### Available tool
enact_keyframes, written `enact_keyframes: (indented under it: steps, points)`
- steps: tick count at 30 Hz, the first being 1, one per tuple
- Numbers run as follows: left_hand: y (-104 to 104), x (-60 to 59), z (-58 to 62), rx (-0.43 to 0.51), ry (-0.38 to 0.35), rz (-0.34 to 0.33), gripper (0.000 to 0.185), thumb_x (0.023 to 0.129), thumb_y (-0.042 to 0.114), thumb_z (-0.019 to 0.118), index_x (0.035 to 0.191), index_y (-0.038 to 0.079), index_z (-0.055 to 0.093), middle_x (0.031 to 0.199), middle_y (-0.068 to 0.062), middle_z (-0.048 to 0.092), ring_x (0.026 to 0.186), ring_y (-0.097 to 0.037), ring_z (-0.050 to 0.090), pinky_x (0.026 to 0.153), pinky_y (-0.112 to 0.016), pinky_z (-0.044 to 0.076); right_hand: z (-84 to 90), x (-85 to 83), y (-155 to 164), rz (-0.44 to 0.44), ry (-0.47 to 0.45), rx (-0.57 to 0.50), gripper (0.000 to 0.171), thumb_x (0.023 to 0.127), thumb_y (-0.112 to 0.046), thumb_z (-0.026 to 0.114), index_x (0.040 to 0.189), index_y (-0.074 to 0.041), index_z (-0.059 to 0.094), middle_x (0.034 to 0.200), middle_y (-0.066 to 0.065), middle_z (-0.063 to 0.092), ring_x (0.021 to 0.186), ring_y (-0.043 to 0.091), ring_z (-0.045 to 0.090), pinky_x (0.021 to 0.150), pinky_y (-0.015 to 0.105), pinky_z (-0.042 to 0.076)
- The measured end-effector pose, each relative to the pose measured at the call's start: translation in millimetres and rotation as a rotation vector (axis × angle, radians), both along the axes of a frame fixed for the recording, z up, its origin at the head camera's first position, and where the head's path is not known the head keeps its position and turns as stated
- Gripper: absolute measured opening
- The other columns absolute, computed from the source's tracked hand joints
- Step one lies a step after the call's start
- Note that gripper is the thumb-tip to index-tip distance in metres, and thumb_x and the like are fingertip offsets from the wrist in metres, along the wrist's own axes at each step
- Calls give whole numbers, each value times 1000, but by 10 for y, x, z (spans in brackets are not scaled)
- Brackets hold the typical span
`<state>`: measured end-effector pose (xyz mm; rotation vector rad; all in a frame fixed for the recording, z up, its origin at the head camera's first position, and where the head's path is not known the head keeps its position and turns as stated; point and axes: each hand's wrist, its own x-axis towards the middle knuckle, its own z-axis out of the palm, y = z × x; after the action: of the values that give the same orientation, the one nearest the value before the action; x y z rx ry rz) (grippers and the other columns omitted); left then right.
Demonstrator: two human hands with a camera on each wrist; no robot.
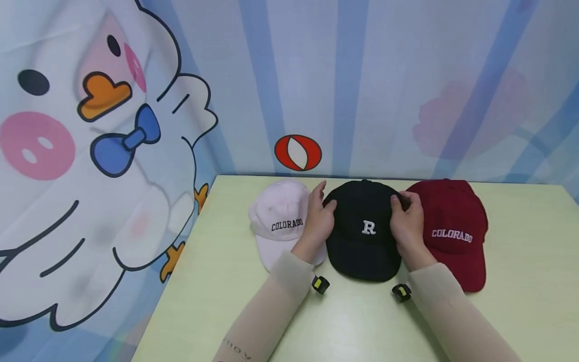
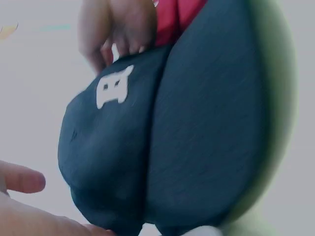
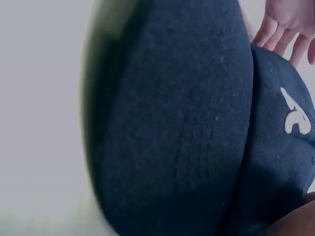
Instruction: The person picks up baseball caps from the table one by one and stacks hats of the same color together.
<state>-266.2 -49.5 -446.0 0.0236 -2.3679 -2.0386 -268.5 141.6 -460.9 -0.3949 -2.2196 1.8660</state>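
My left hand (image 1: 318, 221) and right hand (image 1: 407, 221) grip the black cap (image 1: 362, 231) from both sides on the bench (image 1: 520, 281).

Beige sleeves (image 1: 280, 296), black-yellow wrist cameras (image 1: 320, 284)

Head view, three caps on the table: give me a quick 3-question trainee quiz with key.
1. True or false: the black fabric baseball cap with a white letter R lies between the pale pink fabric cap and the dark red fabric cap.
2. Which word is stitched on both outer caps? A) COLORADO B) TEXAS C) BOSTON
3. Fill in: the left hand and right hand both touch the sides of the ____ cap on the light green table.

Key
1. True
2. A
3. black
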Motion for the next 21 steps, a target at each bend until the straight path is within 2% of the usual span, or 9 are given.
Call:
enact_keyframes:
  steps: [4,7,11,16,21]
  points:
    - [36,115,-80,-102,-38,-51,71,107,20,50,167,15,14,174,-6,17,161,-26,18,131,-46,17,-32,-2,-55,-30,25,-20,37,111,-24,46,141,-2,46,136,13,51,118,17,48,99,28,39]
    - [57,118,-178,-167,-47,-80,75,108,29,51,168,17,8,175,-6,11,162,-24,13,131,-47,15,-81,33,-77,-30,85,26,37,110,-22,49,142,-5,48,139,15,52,121,20,49,103,31,40]
    - [62,100,-264,-225,-26,-119,74,110,33,46,168,17,2,176,-9,5,163,-25,6,131,-49,13,-94,187,-82,-17,151,113,41,108,-18,51,148,-9,48,147,18,46,133,27,46,114,41,37]
    - [58,74,-286,-244,-8,-147,73,112,33,41,168,24,-5,176,-9,-1,163,-24,1,131,-50,13,-28,390,-76,122,71,174,58,109,-20,48,164,-16,30,168,16,23,156,33,24,128,54,20]
    - [107,49,-299,-260,22,-152,71,112,31,40,167,34,-5,176,-11,1,163,-26,1,131,-52,13,-7,422,-31,249,-63,221,68,110,-27,45,168,-25,10,175,14,5,162,35,7,129,59,10]
